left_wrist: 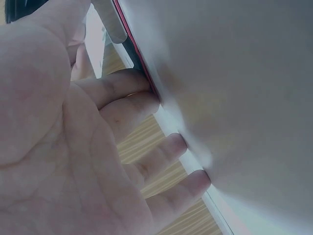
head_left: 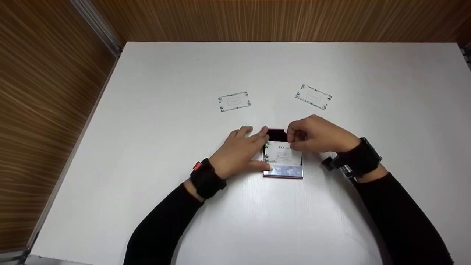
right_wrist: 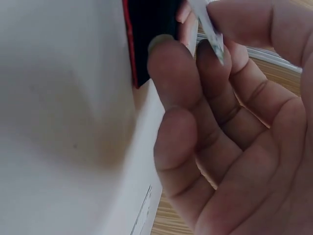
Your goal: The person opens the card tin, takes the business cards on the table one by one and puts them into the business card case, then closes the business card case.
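A business card case (head_left: pixel 277 135) with a dark inside and red edge lies open on the table, a shiny pale strip along its near side. My right hand (head_left: pixel 316 134) pinches a white business card (head_left: pixel 281 156) with green leaf corners over the case. In the right wrist view, thumb and fingers hold that card (right_wrist: pixel 211 34) at its edge, tilted beside the dark panel. Resting at the case's left side, my left hand (head_left: pixel 239 152) has its thumb on the near strip. Its fingertips touch the case edge and the tabletop in the left wrist view.
Two more leaf-bordered cards, a left card (head_left: pixel 234 102) and a right card (head_left: pixel 313 97), lie flat and apart beyond the hands. The white table (head_left: pixel 147 110) meets a wood-grain panel (head_left: pixel 279 22) at the back and another panel (head_left: pixel 44 110) on the left.
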A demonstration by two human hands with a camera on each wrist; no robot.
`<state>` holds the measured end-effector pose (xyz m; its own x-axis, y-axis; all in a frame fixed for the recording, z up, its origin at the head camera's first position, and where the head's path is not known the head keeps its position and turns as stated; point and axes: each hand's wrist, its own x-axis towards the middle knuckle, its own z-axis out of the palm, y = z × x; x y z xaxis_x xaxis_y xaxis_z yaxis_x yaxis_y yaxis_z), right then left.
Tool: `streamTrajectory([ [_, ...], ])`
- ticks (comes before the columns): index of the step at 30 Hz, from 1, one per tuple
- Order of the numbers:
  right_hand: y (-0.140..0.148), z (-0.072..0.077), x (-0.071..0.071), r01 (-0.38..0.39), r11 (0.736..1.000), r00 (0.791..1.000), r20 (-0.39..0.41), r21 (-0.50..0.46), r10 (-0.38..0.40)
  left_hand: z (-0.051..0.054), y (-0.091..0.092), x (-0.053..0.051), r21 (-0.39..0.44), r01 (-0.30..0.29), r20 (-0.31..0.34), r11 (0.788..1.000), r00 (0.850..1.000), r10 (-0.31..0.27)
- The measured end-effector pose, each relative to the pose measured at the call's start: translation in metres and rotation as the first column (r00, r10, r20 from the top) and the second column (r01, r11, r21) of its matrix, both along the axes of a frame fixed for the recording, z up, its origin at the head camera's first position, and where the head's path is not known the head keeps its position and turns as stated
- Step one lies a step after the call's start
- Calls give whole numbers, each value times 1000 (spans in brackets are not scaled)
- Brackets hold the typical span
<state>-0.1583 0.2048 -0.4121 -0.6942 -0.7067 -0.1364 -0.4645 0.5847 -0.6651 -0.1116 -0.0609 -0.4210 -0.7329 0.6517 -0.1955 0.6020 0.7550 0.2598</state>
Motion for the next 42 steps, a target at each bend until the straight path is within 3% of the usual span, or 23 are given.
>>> streamTrajectory([
  [10,-6,-4,4,-47,998,998,50,53,44,0,-1,0,25,-13,25,1000,1000,12],
  [20,-11,-4,9,-92,990,995,46,110,88,-1,0,0,12,3,-13,1000,1000,-3],
  [29,-13,-3,12,-78,986,996,61,145,70,-2,0,-1,12,-11,13,1000,1000,11],
  [34,-7,-4,7,-107,990,990,102,92,98,-2,0,0,10,-12,13,1000,1000,12],
  [36,-2,-4,2,-74,996,996,61,53,70,-2,0,0,9,-13,14,1000,1000,13],
  [38,4,-4,-3,15,999,998,-58,29,-13,-2,0,0,9,-15,18,1000,1000,14],
  [40,11,-4,-7,136,990,971,-202,26,-128,-1,0,0,8,-13,19,1000,1000,13],
  [42,18,-3,-11,245,968,927,-304,42,-222,-1,0,0,8,-11,19,1000,1000,11],
])
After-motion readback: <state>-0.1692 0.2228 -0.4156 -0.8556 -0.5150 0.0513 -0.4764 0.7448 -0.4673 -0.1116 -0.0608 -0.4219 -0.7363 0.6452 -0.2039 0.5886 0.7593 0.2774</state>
